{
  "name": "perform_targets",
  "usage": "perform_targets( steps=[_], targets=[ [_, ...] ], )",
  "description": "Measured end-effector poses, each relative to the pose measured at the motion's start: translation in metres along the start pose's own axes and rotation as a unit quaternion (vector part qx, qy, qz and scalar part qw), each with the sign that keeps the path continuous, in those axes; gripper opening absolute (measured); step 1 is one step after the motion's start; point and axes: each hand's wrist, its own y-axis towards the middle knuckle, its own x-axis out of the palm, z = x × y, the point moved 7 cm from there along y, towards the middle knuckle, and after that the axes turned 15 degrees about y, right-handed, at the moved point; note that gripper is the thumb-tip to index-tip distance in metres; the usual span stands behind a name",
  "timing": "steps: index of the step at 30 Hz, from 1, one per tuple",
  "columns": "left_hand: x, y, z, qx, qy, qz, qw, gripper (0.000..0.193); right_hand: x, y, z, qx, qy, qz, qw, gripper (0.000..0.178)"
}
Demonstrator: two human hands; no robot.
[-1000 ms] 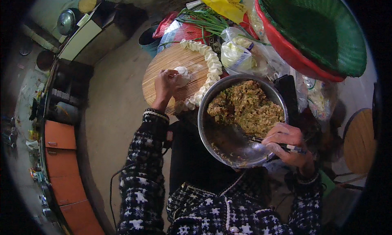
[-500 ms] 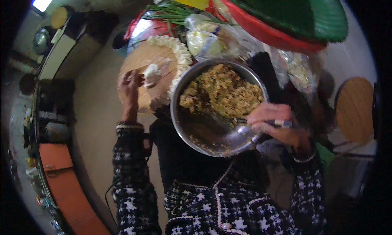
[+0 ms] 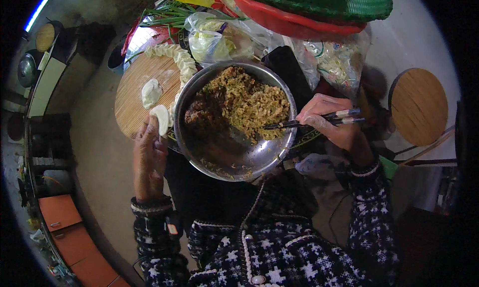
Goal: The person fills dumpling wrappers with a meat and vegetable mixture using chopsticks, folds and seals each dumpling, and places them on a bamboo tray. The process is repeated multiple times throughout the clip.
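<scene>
Between the fingers of my left hand (image 3: 148, 152) is a pale dumpling wrapper (image 3: 161, 120), held at the near edge of a round wooden board (image 3: 132, 92). On that board lies a white piece of dough (image 3: 151, 93), and a row of folded dumplings (image 3: 182, 62) curves along its far right rim. My right hand (image 3: 332, 120) grips a pair of dark chopsticks (image 3: 339, 116). Their tips touch the chopped filling (image 3: 254, 100) inside a steel bowl (image 3: 234, 175), which stands right of the board. The filling is darker at its left side.
Behind the bowl are a plastic bag with pale green contents (image 3: 212, 40), green stalks (image 3: 169, 17) and a dark flat object (image 3: 289, 70). A red basin (image 3: 299, 25) carrying a green basket (image 3: 369, 2) stands at the far right. Another round wooden board (image 3: 419, 107) is at right.
My left hand has drawn back toward me from the dough on the board, now with a wrapper in its fingers. The chopsticks stay in my right hand. The whole view has shifted.
</scene>
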Motion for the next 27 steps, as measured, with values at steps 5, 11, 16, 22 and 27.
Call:
perform_targets(
  steps=[5, 11, 16, 22, 27],
  targets=[
    [0.038, -0.023, 0.0, 0.022, -0.056, -0.114, 0.992, 0.029, 0.006, -0.001, 0.007, 0.02, -0.028, -0.008, 0.999, 0.007],
    [0.055, -0.034, -0.01, -0.015, -0.011, -0.121, 0.992, 0.038, 0.008, 0.005, 0.017, 0.069, -0.026, -0.033, 0.997, 0.007],
    [0.064, -0.043, -0.015, -0.054, 0.01, -0.144, 0.988, 0.036, 0.001, 0.004, 0.026, 0.112, 0.046, 0.001, 0.993, 0.012],
    [0.085, -0.049, -0.027, -0.085, -0.001, -0.152, 0.985, 0.038, -0.014, -0.002, 0.033, 0.099, 0.239, 0.163, 0.952, 0.031],
    [0.102, -0.056, -0.028, -0.109, -0.018, -0.175, 0.978, 0.046, -0.016, -0.01, 0.013, -0.056, 0.245, 0.226, 0.941, 0.024]
  ],
)
